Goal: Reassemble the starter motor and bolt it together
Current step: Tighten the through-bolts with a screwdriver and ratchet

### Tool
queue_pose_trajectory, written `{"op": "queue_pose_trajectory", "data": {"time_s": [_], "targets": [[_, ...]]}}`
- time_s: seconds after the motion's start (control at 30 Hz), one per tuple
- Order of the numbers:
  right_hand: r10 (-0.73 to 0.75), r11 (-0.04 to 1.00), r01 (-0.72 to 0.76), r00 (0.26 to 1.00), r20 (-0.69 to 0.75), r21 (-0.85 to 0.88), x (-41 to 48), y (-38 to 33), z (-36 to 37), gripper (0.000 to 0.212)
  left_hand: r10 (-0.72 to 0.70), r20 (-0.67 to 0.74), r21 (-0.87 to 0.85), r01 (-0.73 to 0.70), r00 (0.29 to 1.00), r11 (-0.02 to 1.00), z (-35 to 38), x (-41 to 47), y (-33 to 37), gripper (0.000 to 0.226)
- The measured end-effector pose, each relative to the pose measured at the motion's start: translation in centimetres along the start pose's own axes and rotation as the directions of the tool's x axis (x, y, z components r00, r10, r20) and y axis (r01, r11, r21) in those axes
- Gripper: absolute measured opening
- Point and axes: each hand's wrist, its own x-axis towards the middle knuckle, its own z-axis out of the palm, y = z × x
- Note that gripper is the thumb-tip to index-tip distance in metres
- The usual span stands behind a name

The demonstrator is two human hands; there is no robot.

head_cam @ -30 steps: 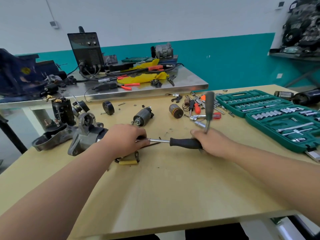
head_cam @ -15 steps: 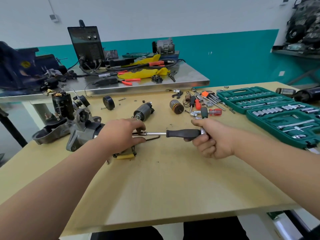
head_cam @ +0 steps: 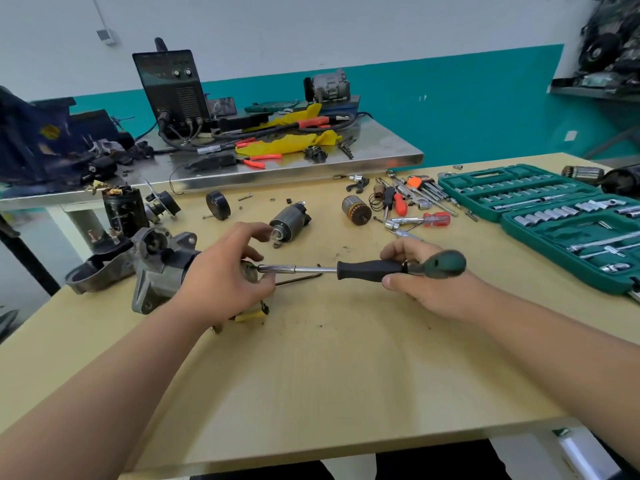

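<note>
At nine o'clock on the wooden bench lies the starter motor, the left hand curled round its end. From three o'clock the right hand clasps a socket driver, tip at the motor. A tilted shaft could make the tip slip off.

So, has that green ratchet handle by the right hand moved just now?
Yes. The green ratchet handle, upright before, now points right, towards the green plastic socket case.

Forearms bare to frame edge, L hand & R hand bare; dark garment under table edge.
</note>
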Motion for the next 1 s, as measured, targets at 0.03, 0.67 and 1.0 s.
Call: {"op": "queue_pose_trajectory", "data": {"time_s": [0.03,0.67,1.0], "targets": [[0.015,1.0,-0.015,0.999,-0.039,0.012,0.0,0.0,0.2,0.026,-0.001,0.031,-0.019,0.002,1.0,1.0,-0.5,0.1,-0.1,0.063],[0.187,0.945,-0.198,0.98,0.069,0.262,0.7,-1.3,1.5,0.016,-0.046,0.127,0.464,-0.019,0.991,0.885,0.7,2.1,-0.4,0.012],[0.14,0.981,-0.152,0.985,0.105,0.119,0.5,-0.5,0.5,0.024,-0.085,0.205,0.506,-0.031,0.975,0.862,0.9,2.4,0.3,0.022]]}}
